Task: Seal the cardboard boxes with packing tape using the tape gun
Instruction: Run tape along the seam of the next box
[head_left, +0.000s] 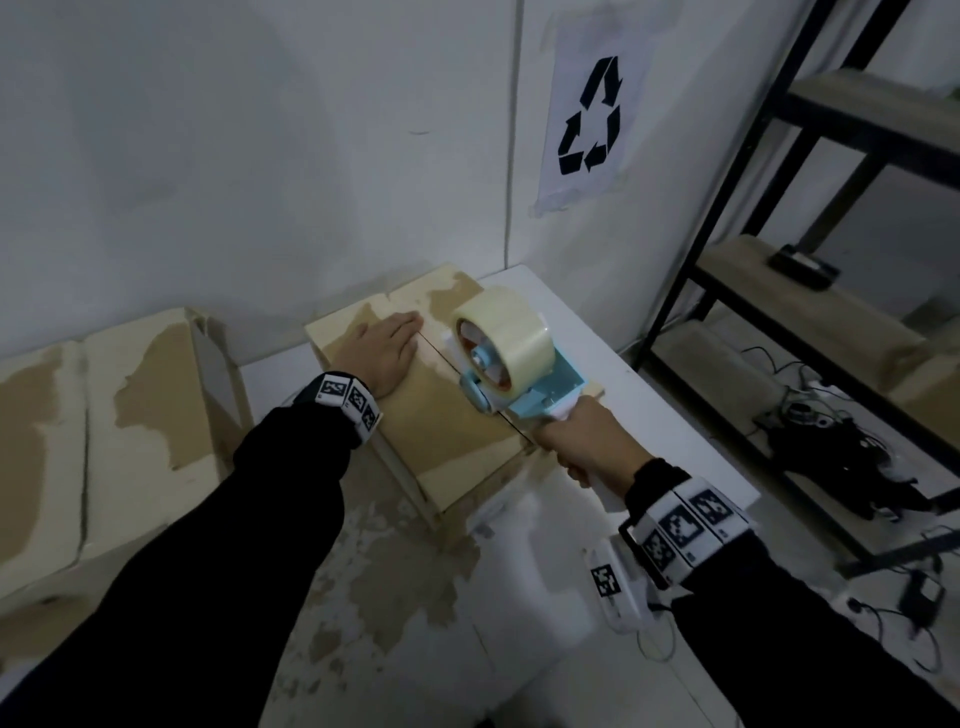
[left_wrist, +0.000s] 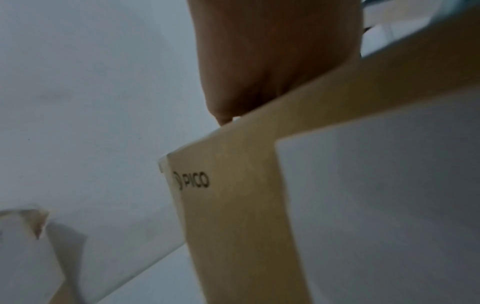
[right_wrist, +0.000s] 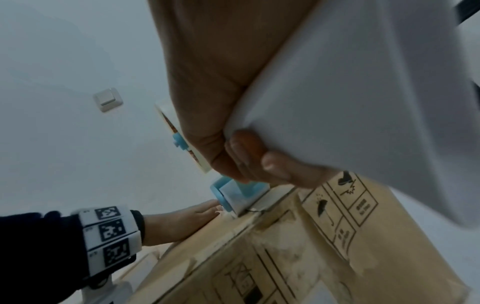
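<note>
A small cardboard box (head_left: 441, 421) with torn, patchy top flaps stands on the white table (head_left: 649, 395). My left hand (head_left: 382, 351) lies flat on its left flap, fingers straight, beside the centre seam. My right hand (head_left: 582, 441) grips the white handle of a light-blue tape gun (head_left: 540, 392) carrying a roll of clear tape (head_left: 501, 338). The gun's front roller (right_wrist: 228, 198) sits on the seam near the box's near edge. In the left wrist view my palm (left_wrist: 270, 61) presses on the box's top edge, above a side (left_wrist: 233, 205) printed PICO.
A larger worn cardboard box (head_left: 104, 441) stands to the left against the wall. A black metal shelf rack (head_left: 810, 291) with wooden boards is on the right, cables and gear (head_left: 841, 447) at its foot. A recycling sign (head_left: 592, 114) hangs on the wall.
</note>
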